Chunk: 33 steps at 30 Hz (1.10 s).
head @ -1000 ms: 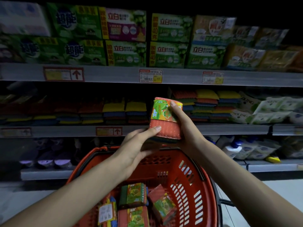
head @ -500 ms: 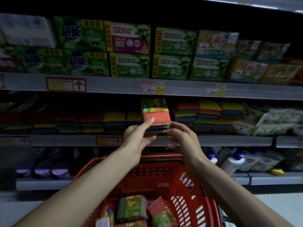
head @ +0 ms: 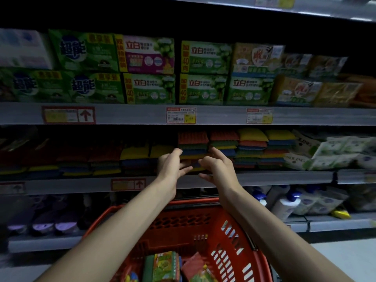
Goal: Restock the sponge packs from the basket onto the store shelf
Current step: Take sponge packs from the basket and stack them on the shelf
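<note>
Orange ribbed sponge tops the sponge pack, which sits on the middle shelf, slotted between a yellow-topped stack on its left and an orange-topped stack on its right. It faces outward like its neighbours, so the row probably reads as one front.

Your left hand and right hand hover just in front of it, one to each side, fingers loose and gripping nothing. Whether any fingertip touches the pack is not clear. Placed like that, they look ready to square it up.

Below your forearms, the red basket holds more packs, so you likely have several left to place.

The shelf above leaves little headroom over this slot, and the close-set stacks on both sides could snag the next pack.
</note>
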Tool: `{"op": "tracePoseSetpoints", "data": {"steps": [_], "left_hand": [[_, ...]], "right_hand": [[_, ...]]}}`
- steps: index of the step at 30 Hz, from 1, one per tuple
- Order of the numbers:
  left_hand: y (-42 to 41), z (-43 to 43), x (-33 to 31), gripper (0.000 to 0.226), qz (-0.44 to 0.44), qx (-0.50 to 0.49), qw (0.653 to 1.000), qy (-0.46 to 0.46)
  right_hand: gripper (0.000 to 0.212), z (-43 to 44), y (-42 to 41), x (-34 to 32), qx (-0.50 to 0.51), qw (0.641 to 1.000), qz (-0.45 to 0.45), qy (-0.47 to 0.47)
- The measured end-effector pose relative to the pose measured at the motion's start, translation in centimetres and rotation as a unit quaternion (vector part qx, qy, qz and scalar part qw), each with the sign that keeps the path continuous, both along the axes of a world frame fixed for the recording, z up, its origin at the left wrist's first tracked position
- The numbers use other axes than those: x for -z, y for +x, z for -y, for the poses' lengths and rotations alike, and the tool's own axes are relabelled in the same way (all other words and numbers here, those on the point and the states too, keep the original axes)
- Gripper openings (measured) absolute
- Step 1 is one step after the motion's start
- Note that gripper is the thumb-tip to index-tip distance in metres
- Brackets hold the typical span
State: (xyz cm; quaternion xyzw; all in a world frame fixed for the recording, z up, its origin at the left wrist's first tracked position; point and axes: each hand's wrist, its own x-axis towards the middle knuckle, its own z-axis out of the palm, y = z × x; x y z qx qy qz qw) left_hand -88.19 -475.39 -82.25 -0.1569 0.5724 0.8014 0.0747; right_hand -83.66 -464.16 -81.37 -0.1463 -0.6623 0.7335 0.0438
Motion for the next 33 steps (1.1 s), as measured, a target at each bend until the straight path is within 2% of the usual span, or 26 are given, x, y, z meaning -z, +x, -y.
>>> {"op": "tracePoseSetpoints", "data": {"steps": [3, 6, 9, 12, 16, 19, 22, 25, 28, 31, 32, 33], "left_hand": [[-0.3, 0.0, 0.3, 0.010, -0.001, -0.010, 1.000, -0.028], [-0.5, -0.2, 0.6, 0.038, -0.010, -0.021, 0.999, -0.048], [-0.4, -0.1, 0.9, 0.065, -0.010, -0.029, 0.998, -0.061], [-0.5, 0.0, 1.0, 0.069, -0.004, -0.046, 0.997, -0.068], [-0.6, -0.4, 1.2, 0.064, 0.027, -0.067, 0.995, -0.067], [-0.3, -0.8, 1.0, 0.032, 0.063, -0.060, 0.996, -0.034], [-0.2, -1.0, 0.9, 0.015, 0.081, -0.053, 0.995, -0.005], [-0.3, -1.1, 0.9, 0.016, 0.078, -0.050, 0.996, -0.005], [-0.3, -1.3, 1.1, 0.021, 0.083, -0.042, 0.996, -0.003], [-0.3, -1.5, 1.2, 0.022, 0.088, -0.043, 0.995, 0.006], [-0.4, -1.5, 1.2, 0.023, 0.088, -0.044, 0.995, 0.004], [-0.5, -1.5, 1.2, 0.024, 0.086, -0.045, 0.995, 0.002]], "right_hand": [[0.069, 0.1, -0.2, 0.0, 0.009, 1.000, 0.009, 0.005], [0.066, 0.1, -0.2, 0.0, 0.027, 0.999, 0.009, 0.020], [0.053, -0.1, -0.1, -0.1, 0.069, 0.997, -0.002, 0.016], [0.030, -0.5, -0.2, 0.0, 0.116, 0.993, 0.011, 0.007], [0.012, -2.0, -0.9, 1.0, 0.183, 0.979, 0.060, -0.070], [0.010, -3.3, -1.4, 1.6, 0.181, 0.970, 0.087, -0.139], [0.030, -4.5, -2.3, 2.5, 0.146, 0.968, 0.094, -0.182], [0.039, -4.9, -2.9, 2.8, 0.138, 0.970, 0.098, -0.175], [0.021, -4.7, -3.3, 2.8, 0.152, 0.970, 0.104, -0.161], [0.016, -4.6, -3.8, 2.9, 0.161, 0.969, 0.099, -0.157], [0.017, -4.6, -4.0, 2.9, 0.166, 0.969, 0.096, -0.155], [0.026, -4.6, -4.2, 3.0, 0.176, 0.968, 0.096, -0.151]]}}
